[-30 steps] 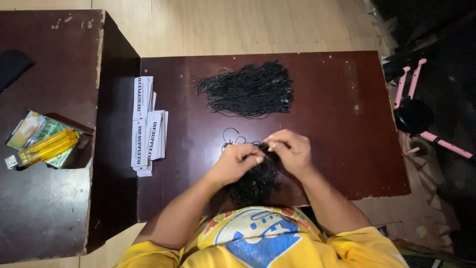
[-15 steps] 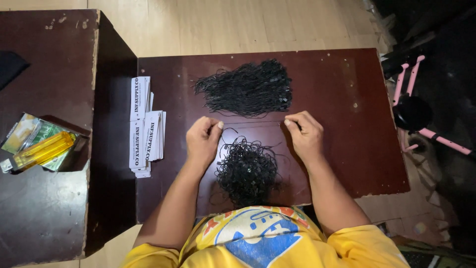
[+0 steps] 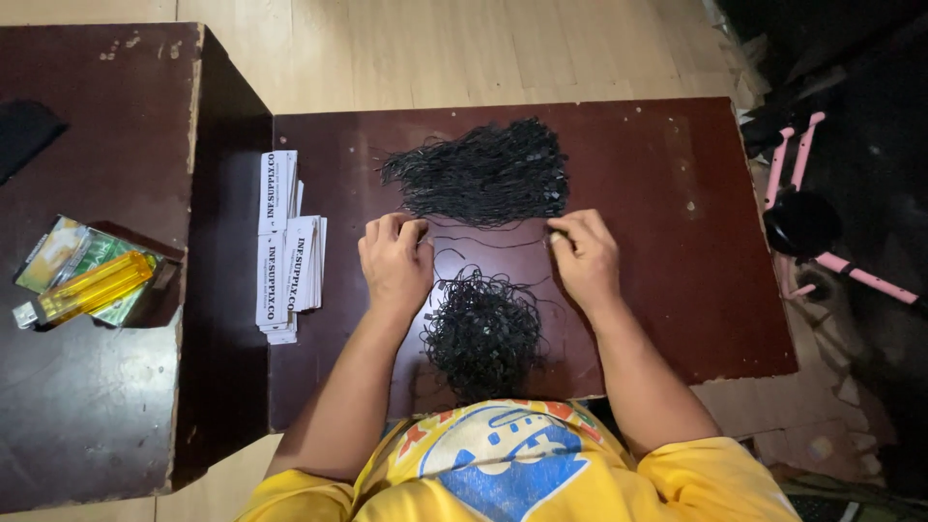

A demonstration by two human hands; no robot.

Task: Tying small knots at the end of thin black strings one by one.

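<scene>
On the dark brown table (image 3: pixel 677 164) lie two heaps of thin black cords. A straightened bundle (image 3: pixel 478 174) lies across the far middle. A tangled pile (image 3: pixel 483 329) sits close to my body. Between them one single black cord (image 3: pixel 483 242) is stretched sideways. My left hand (image 3: pixel 394 261) pinches its left end with the fingers curled. My right hand (image 3: pixel 583 256) pinches its right end, just below the bundle's right tip.
A stack of white paper tags (image 3: pixel 285 246) lies at the table's left edge. A second, higher table (image 3: pixel 97 387) at the left carries a yellow lighter (image 3: pixel 87 288) and small packets. Pink-framed gear (image 3: pixel 822 222) stands on the floor to the right.
My hands left the tangled pile, moved apart and up the table, and now pull one cord taut between them near the straight bundle.
</scene>
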